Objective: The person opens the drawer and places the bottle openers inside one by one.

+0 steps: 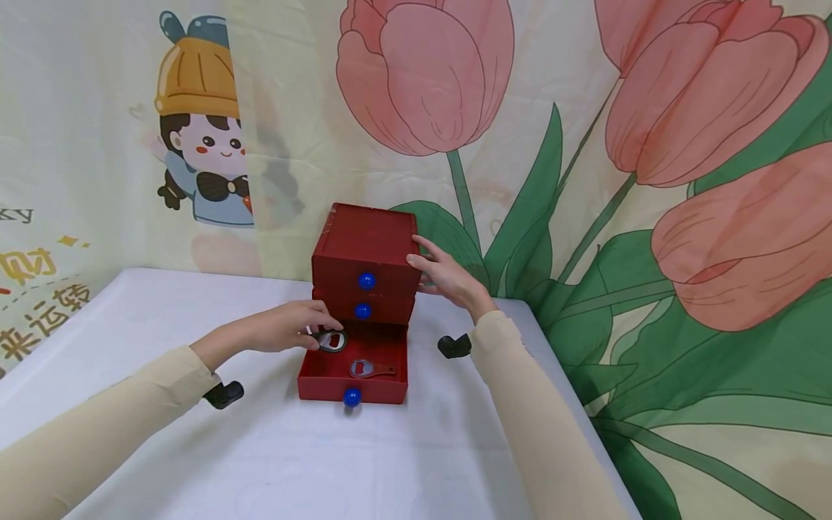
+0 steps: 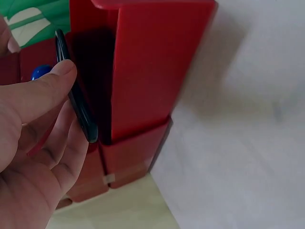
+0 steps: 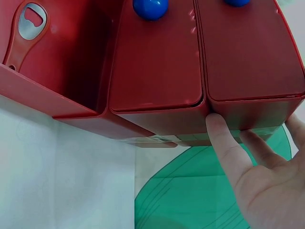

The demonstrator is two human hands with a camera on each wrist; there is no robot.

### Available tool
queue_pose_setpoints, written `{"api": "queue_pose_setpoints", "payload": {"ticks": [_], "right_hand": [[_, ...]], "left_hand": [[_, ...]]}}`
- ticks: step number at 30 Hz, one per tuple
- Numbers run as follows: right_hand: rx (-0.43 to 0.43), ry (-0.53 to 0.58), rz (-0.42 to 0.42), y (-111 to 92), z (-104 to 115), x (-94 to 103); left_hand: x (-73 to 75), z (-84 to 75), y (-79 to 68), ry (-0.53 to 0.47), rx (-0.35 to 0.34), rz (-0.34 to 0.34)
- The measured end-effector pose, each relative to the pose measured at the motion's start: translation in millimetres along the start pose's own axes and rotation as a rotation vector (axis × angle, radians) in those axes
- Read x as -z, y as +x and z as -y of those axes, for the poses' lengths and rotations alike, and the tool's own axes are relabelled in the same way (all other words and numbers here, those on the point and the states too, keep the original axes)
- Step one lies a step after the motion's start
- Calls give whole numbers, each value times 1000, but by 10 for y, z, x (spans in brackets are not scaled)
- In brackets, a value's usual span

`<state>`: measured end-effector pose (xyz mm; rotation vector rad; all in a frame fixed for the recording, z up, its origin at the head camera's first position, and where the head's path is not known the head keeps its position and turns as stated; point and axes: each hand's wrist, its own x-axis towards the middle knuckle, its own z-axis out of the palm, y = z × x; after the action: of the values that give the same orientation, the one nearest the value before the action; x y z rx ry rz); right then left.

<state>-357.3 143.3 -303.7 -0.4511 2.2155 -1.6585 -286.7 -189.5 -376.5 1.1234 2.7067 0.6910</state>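
My left hand [image 1: 286,326] pinches a dark-rimmed bottle opener [image 2: 82,107] between thumb and fingers, over the left side of the pulled-out bottom drawer [image 1: 321,389]. A second bottle opener [image 3: 32,27], with a metal head and a reddish-brown handle, lies flat inside that drawer. Above the drawer rises a red chest of drawers [image 1: 369,230], its two upper drawers pushed in. Against the chest's right side rests my right hand [image 1: 450,276], fingers spread and extended, the thumb near the top front corner.
Round blue knobs [image 1: 352,397] stick out from the drawer fronts. The chest stands on a white-covered table [image 1: 214,462], close to a backdrop [image 1: 289,94] printed with tulips and a cartoon figure. A black wrist-camera mount [image 1: 224,395] juts from the left sleeve, another [image 1: 453,347] from the right.
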Motion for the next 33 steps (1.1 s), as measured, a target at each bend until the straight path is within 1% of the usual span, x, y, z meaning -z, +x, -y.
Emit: {"api": "queue_pose_setpoints", "payload": {"ticks": [8,13,16,22,29,33], "right_hand": [[0,-9,1,-1,8,2],[-4,-17,-6,15,-6,5],[-9,-18,-13,16,-11,6],[-5,-18,-8,13,-8,10],[-10,-13,-8,9,-4,15],[-7,-8,-10,4,-7,12]], "left_hand": [[-134,-59,174,-6,-31,21],[-224,-63,247,-12,-11,38],[-272,-78,277,-17,-4,45],[-363,-71,325,-5,-24,47],[-440,-49,355,23,18,57],[-478,-42,363,49,17,57]]}}
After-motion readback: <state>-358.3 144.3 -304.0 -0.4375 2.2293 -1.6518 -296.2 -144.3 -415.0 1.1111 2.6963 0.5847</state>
